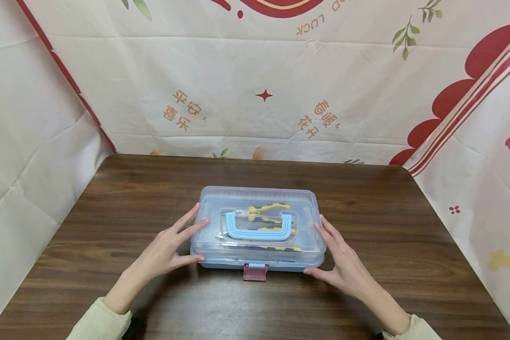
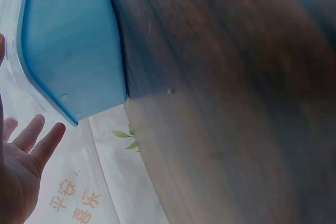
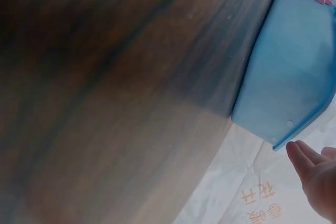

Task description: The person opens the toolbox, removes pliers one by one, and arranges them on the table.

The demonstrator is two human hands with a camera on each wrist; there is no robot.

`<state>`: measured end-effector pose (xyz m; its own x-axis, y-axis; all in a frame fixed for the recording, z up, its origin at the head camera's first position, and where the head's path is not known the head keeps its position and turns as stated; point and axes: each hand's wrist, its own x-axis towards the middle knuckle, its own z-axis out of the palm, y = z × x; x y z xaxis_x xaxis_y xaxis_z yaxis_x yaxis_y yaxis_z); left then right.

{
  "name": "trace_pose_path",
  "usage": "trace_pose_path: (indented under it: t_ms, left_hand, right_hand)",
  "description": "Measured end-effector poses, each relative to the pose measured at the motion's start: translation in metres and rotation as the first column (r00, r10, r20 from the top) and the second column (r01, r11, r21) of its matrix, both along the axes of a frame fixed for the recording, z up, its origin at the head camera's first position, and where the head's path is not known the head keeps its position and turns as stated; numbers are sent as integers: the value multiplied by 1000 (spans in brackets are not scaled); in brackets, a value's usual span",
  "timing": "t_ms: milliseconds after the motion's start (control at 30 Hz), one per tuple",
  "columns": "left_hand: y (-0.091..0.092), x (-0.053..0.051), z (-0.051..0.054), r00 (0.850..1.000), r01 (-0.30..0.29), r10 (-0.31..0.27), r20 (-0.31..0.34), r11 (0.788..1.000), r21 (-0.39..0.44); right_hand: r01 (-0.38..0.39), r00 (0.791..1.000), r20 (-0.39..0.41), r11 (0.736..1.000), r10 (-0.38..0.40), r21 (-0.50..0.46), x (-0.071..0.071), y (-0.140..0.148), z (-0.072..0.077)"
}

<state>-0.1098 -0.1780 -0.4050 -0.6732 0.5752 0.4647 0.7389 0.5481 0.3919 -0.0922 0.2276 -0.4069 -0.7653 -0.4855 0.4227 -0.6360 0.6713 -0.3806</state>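
Observation:
A blue plastic toolbox [image 1: 259, 259] with a clear lid sits on the table, its light blue handle [image 1: 258, 234] folded flat on top. At its front, a dark pink latch [image 1: 255, 272] hangs out from the box. Through the lid, several yellow-and-black tools [image 1: 272, 208] show. My left hand [image 1: 170, 248] lies at the box's left side with fingers spread along the lid's edge. On the right side, my right hand [image 1: 344, 257] touches the lid with extended fingers, thumb near the front corner. Both wrist views show the box's blue side [image 2: 73, 40] and the fingers by its rim.
The dark wooden table [image 1: 365, 203] spreads around the box on all sides. Behind it hangs a white cloth backdrop [image 1: 238, 61] with red and orange prints, and more cloth hangs at the left and right.

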Motion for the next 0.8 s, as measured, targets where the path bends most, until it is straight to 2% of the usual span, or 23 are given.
trace_pose_path:
  t_ms: [300, 433, 633, 800]
  left_hand:
    - [1, -1, -2, 1000, 14, -14, -12, 999, 45]
    - [1, -2, 0, 999, 19, -17, -32, 997, 70]
    - [1, -6, 10, 1000, 4, -2, -13, 995, 103]
    - [1, -12, 22, 999, -19, 15, 37, 993, 116]
  right_hand:
    - [8, 1000, 1, 1000, -8, -10, 1, -1, 0]
    - [-15, 999, -46, 999, 13, -33, -1, -2, 2]
    - [-85, 990, -117, 994, 77, -64, -8, -2, 10]
    - [-86, 982, -174, 994, 72, -72, -15, -3, 22]
